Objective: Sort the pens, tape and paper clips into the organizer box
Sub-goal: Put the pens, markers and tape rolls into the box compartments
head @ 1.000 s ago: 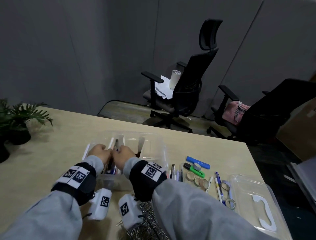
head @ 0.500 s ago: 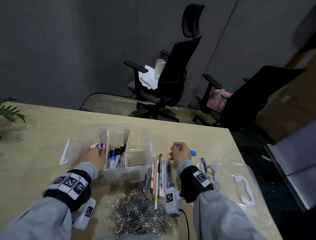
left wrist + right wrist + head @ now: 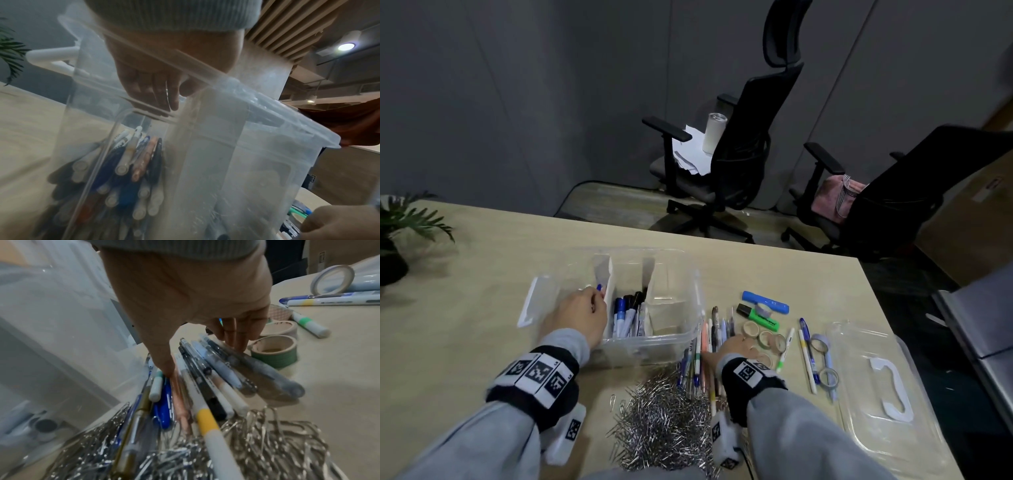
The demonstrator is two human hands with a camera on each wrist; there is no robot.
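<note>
The clear organizer box (image 3: 640,349) stands on the table with dividers; its middle compartment holds several pens (image 3: 628,315). My left hand (image 3: 594,298) is at the left compartment, fingers (image 3: 162,94) pointing down above the pens lying there (image 3: 127,162), with nothing plainly gripped. Just right of the box (image 3: 51,337) lies a bundle of loose pens (image 3: 702,356). Over it my right hand (image 3: 732,346) is spread, thumb on one side and fingertips (image 3: 236,340) on the other. A heap of paper clips (image 3: 664,418) lies in front. Tape rolls (image 3: 751,329) sit right of the bundle (image 3: 216,378).
A blue marker (image 3: 765,301) and a green highlighter (image 3: 756,317) lie behind the tape. More pens (image 3: 806,356) and pale tape rolls (image 3: 820,342) lie further right, beside the clear lid (image 3: 876,394). A plant (image 3: 400,233) stands far left. Office chairs stand beyond the table's far edge.
My right hand left the box, reached right to the blue marker, then came back down onto the loose pen bundle. My left hand stayed at the box's left compartment.
</note>
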